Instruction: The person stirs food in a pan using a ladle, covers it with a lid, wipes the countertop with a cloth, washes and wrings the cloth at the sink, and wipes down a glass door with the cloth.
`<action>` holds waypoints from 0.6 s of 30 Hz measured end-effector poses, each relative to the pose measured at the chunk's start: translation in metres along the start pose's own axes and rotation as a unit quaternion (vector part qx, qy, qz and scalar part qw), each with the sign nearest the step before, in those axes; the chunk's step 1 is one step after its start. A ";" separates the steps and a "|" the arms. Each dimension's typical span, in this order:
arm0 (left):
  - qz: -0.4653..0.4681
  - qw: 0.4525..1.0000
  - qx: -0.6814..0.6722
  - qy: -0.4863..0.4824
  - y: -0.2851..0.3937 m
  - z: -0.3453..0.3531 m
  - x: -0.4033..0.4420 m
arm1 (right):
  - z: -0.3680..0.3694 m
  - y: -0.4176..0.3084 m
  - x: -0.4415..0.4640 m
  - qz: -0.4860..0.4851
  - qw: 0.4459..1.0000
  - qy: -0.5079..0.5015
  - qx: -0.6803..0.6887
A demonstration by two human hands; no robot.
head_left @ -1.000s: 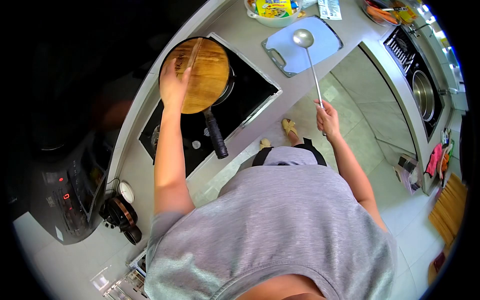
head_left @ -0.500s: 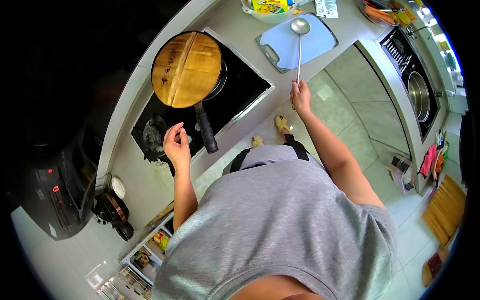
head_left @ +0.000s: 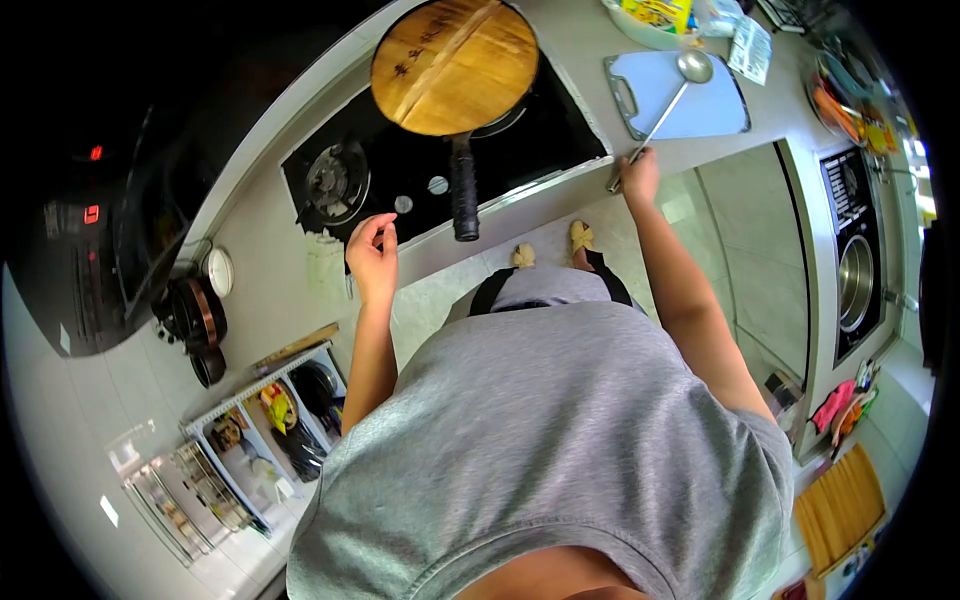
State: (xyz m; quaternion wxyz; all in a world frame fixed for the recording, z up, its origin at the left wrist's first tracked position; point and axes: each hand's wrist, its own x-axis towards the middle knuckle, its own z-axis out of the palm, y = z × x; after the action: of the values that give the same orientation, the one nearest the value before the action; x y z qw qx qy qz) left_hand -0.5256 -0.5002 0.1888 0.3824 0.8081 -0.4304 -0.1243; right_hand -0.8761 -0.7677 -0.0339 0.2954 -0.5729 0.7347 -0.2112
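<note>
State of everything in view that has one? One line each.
Wooden lid: on, covering the pan
Pan: on the cooktop, handle toward the person
Ladle: held by the handle, bowl over the cutting board; contact unclear
Cutting board: lying flat on the counter
Right hand: closed on the ladle
Left hand: empty, fingers loosely curled
Left burner: uncovered, no flame visible
Red display: lit
</note>
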 end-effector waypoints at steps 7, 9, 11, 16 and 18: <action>-0.006 1.000 0.009 0.014 -0.021 -0.019 -0.023 | 0.002 -0.007 0.001 -0.001 0.998 0.014 -0.055; -0.020 1.000 0.006 0.020 -0.028 -0.025 -0.028 | 0.003 -0.009 0.000 -0.015 0.998 0.023 -0.054; -0.024 1.000 0.006 0.018 -0.035 -0.032 -0.033 | 0.004 -0.007 0.003 0.008 0.997 0.001 -0.074; -0.025 1.000 0.004 0.012 -0.061 -0.047 -0.040 | 0.002 -0.011 -0.007 0.022 0.997 0.036 -0.070; -0.024 1.000 0.001 0.006 -0.071 -0.050 -0.043 | -0.002 -0.010 -0.019 0.008 0.996 0.053 -0.073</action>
State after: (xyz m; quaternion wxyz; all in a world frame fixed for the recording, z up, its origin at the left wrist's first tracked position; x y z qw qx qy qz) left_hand -0.4822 -0.4168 0.1657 0.3807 0.8193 -0.4091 -0.1279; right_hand -0.8669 -0.7514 -0.0227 0.2154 -0.5752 0.7672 -0.1849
